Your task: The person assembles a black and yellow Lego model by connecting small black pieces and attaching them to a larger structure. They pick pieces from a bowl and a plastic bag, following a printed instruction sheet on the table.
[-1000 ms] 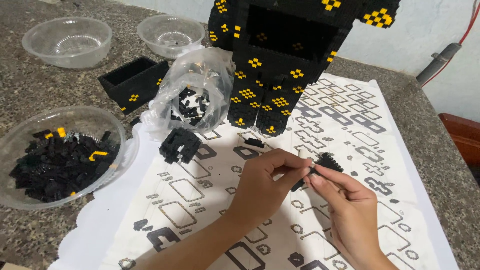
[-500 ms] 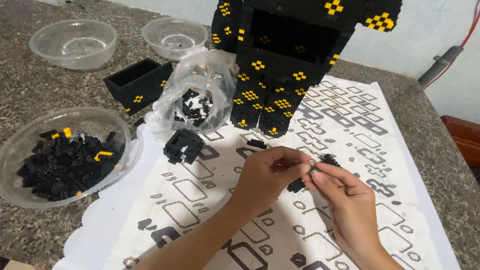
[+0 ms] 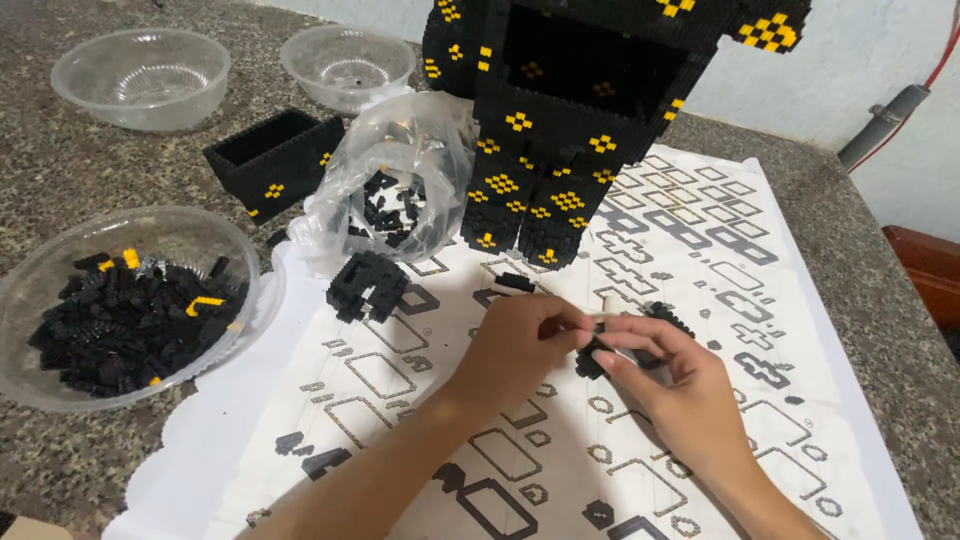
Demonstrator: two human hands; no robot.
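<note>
Black small-brick piece (image 3: 592,362) sits pinched between your left hand (image 3: 520,345) and right hand (image 3: 680,385), both grips closed on it, above the printed sheet (image 3: 420,420). Left of you, a clear bowl (image 3: 235,330) holds loose black and yellow bricks; the plastic bag (image 3: 400,185) holds more. Two far bowls (image 3: 140,75) look nearly bare. Sheet near your forearms lies open; the tall black model (image 3: 570,130) crowds the far side of the bench (image 3: 60,180).

Both hands (image 3: 600,355) fingertip to fingertip
</note>
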